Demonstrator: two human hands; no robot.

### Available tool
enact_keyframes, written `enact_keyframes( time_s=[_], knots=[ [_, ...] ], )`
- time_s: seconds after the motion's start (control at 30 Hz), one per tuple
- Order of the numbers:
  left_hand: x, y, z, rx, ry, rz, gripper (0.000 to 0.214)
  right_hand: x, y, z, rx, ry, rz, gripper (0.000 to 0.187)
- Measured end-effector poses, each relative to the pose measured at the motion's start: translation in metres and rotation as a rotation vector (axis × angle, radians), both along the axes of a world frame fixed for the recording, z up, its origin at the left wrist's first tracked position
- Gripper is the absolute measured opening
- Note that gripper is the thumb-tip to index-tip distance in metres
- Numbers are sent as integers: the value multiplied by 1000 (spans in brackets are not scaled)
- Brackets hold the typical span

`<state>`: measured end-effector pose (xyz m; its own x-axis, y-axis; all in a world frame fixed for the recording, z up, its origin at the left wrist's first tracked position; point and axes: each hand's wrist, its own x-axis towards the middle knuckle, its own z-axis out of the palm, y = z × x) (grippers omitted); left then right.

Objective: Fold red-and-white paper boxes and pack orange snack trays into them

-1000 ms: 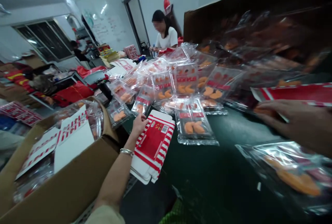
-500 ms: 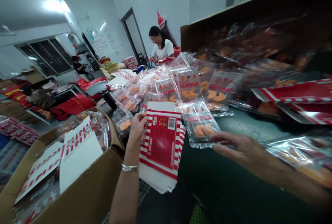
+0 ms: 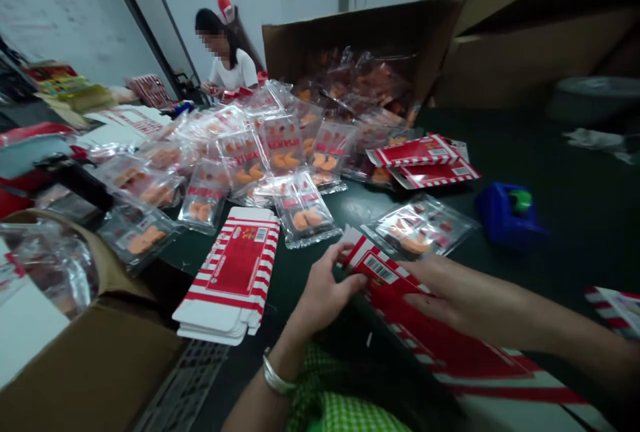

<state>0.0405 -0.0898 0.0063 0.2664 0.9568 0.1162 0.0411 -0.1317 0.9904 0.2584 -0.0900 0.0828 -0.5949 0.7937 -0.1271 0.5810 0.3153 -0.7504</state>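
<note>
red carton (image 3: 440, 332) between left fingers (image 3: 345, 279) and right fingers (image 3: 425, 275)

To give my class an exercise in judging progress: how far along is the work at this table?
Seemingly done: many clear packets of orange pieces lie spread out, and two flat cartons sit aside. In hand: the left hand and right hand hold a flat red-and-white carton. Left: a stack of flat cartons and more packets in the cardboard box behind.
</note>
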Motion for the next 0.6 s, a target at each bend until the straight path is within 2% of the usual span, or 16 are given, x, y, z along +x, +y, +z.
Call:
enact_keyframes(
  time_s=[0.1,0.2,0.27,0.37,0.4,0.43,0.53,0.57,0.6],
  knots=[
    [-2,13,-7,-229,-126,-219,33,5,3,-6,-76,-125,0,24],
    [-8,24,-15,-365,-214,-345,36,9,8,-18,-161,-160,-67,48],
    [-10,28,-15,-410,-240,-423,37,11,7,-24,-271,-108,-99,66],
    [-9,35,-11,-442,-205,-496,34,17,3,-28,-522,93,-171,76],
    [-8,36,-10,-417,-186,-441,30,21,2,-29,-626,178,-203,77],
    [-7,36,-10,-372,-173,-314,25,26,1,-30,-726,258,-238,78],
    [0,24,-16,-265,-239,269,21,45,-1,-31,-883,433,-372,77],
    [6,16,-19,-306,-303,362,25,49,-1,-32,-880,466,-416,77],
    [14,7,-22,-387,-383,342,32,51,-1,-33,-857,491,-458,78]
  ],
)
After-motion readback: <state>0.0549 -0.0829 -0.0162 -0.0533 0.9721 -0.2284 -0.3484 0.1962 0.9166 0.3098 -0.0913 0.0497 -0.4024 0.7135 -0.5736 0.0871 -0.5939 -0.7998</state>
